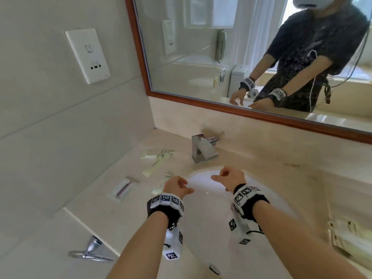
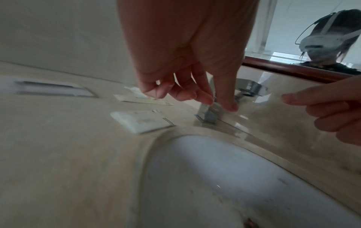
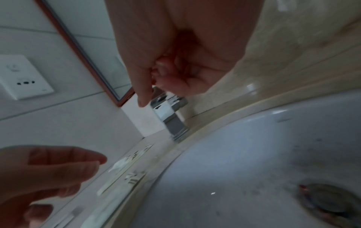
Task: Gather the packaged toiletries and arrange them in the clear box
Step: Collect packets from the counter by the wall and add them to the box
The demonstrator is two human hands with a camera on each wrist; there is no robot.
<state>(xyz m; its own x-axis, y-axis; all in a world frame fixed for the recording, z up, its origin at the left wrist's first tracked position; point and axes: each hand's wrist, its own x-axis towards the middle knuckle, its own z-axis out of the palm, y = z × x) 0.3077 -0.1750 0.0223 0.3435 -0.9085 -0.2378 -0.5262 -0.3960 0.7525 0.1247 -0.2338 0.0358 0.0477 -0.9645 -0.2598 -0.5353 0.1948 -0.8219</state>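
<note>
Both hands hover over the sink (image 1: 271, 190), empty: left hand (image 1: 175, 187) loosely curled, right hand (image 1: 231, 177) curled narrow, thumb out; packaged toiletries (image 1: 156, 161) lie on the counter (image 1: 100, 202) at ten o'clock from the left hand

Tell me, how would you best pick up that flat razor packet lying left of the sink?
The razor packet lies flat on the counter, so nothing sticks up to grasp. I would probably come from above with the left hand, which hovers nearest, and pinch its two long edges near the middle, thumb opposite fingers.
</note>
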